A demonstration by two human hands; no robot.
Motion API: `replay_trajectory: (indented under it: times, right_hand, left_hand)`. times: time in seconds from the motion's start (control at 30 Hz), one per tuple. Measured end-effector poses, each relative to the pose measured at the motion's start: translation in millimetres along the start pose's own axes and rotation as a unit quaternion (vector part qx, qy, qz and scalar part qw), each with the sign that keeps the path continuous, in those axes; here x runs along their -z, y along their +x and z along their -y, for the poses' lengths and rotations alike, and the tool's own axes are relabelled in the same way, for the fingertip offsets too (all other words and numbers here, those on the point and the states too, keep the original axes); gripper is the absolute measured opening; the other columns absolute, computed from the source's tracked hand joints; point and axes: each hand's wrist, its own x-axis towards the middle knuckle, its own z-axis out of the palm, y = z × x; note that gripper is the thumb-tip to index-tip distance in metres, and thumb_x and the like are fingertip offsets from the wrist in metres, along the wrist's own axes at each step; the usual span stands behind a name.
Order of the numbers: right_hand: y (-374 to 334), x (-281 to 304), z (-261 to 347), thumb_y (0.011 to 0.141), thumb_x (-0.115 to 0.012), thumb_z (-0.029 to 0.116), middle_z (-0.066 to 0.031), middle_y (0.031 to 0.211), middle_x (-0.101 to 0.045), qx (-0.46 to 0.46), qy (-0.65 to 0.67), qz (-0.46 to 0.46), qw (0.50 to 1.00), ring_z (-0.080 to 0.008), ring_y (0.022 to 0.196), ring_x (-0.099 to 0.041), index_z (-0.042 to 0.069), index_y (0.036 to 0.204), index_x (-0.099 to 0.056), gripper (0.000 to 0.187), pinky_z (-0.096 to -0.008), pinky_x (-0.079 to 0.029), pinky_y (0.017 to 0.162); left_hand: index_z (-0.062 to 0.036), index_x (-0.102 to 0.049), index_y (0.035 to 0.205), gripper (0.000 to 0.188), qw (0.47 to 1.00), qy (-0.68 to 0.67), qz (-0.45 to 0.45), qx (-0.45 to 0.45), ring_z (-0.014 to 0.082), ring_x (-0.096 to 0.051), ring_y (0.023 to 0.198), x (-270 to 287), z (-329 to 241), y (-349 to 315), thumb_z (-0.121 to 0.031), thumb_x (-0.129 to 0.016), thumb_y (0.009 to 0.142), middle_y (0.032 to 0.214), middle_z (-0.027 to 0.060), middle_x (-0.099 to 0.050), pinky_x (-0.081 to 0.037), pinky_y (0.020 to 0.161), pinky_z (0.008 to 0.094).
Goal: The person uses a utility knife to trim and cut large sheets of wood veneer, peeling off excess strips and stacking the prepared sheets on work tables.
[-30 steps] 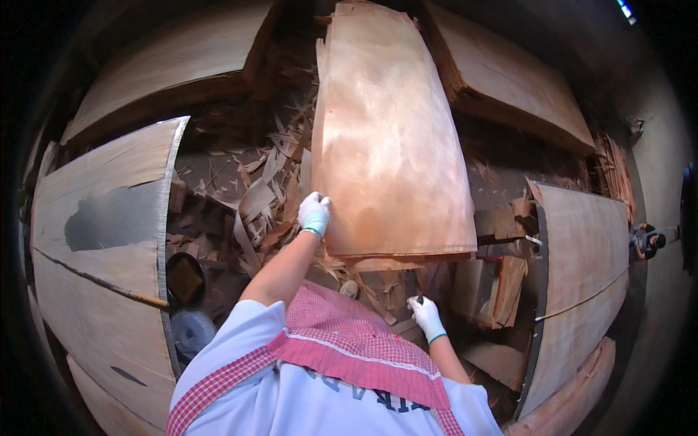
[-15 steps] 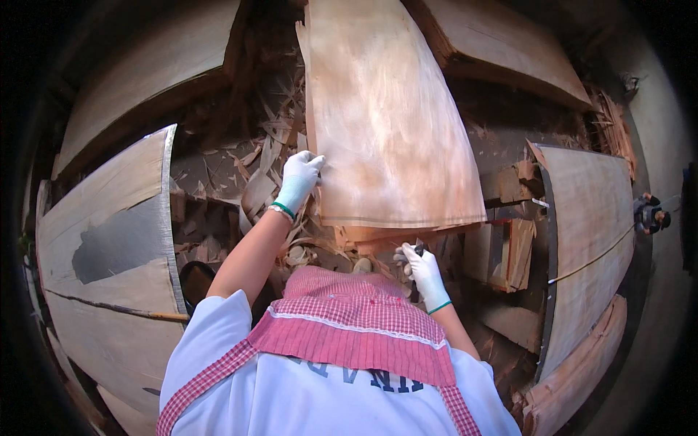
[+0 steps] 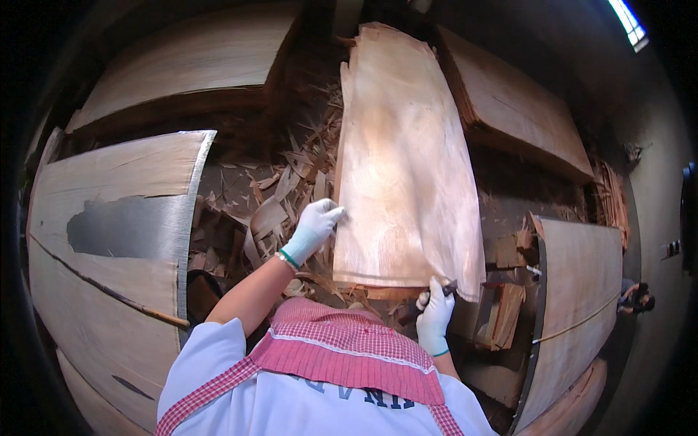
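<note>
A long, pale wood veneer sheet (image 3: pixel 396 167) lies on top of a stack in front of me. My left hand (image 3: pixel 314 227), in a white glove, is closed at the sheet's left edge, with thumb and fingertips pinching there. At the near edge, close to the right corner, is my gloved right hand (image 3: pixel 435 316). It is closed around a small dark tool (image 3: pixel 450 288), whose exact kind I cannot make out. The sheet buckles beside the right fingers, and its near right corner hangs a little lower.
Veneer scraps (image 3: pixel 291 174) litter the floor left of the stack. Tables with veneer stand at left (image 3: pixel 109 291) and right (image 3: pixel 582 269), each with a thin stick across. More veneer stacks (image 3: pixel 196 51) (image 3: pixel 509 94) stand farther back. A person (image 3: pixel 636 298) is at far right.
My right hand has come up from below the near edge to the sheet, which now buckles there. My left hand stays at the left edge. The whole view has tilted upward.
</note>
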Motion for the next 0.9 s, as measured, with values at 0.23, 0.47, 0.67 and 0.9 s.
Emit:
replay_trajectory:
  times: [0.23,0.47,0.67,0.9]
  right_hand:
    - [-4,-45,41,0.09,-0.061,0.021,-0.0003,0.075,-0.053,0.153,-0.137,-0.057,0.977,-0.011,0.055,-0.05,0.008,0.097,-0.056,0.015,-0.0256,-0.041,0.046]
    - [-42,-94,106,0.095,-0.055,0.028,-0.0121,0.089,-0.061,0.452,-0.167,0.005,0.876,-0.0221,0.073,-0.056,-0.002,0.109,-0.06,0.033,-0.0342,-0.047,0.061]
    - [-60,-185,150,0.093,-0.059,0.027,-0.0101,0.081,-0.058,0.554,-0.17,0.09,0.81,-0.0197,0.066,-0.052,-0.002,0.099,-0.06,0.03,-0.0327,-0.044,0.055]
    - [-16,-246,200,0.091,-0.064,0.027,-0.0077,0.071,-0.054,0.591,-0.148,0.124,0.783,-0.017,0.058,-0.048,-0.001,0.088,-0.059,0.029,-0.0308,-0.04,0.048]
  left_hand:
    - [-0.0002,-0.055,0.111,0.026,0.99,-0.066,-0.112,-0.057,0.0122,-0.061,0.066,97,34,-31,-0.022,-0.053,0.098,0.085,0.0076,-0.065,-0.049,0.059,0.0249]
    - [-0.0085,-0.052,0.123,0.043,0.775,0.263,-0.568,0.093,0.0367,-0.06,0.103,296,88,-167,-0.029,-0.061,0.087,0.111,0.02,-0.062,-0.047,0.091,0.044]
    - [-0.0123,-0.045,0.134,0.06,0.546,0.408,-0.675,0.282,0.0333,-0.044,0.125,367,211,-306,-0.036,-0.064,0.082,0.131,0.015,-0.051,-0.032,0.105,0.0506]
    - [-0.0108,-0.052,0.125,0.039,0.58,0.352,-0.632,0.375,0.0307,-0.051,0.119,368,214,-312,-0.013,-0.048,0.087,0.122,0.0156,-0.058,-0.037,0.103,0.0451]
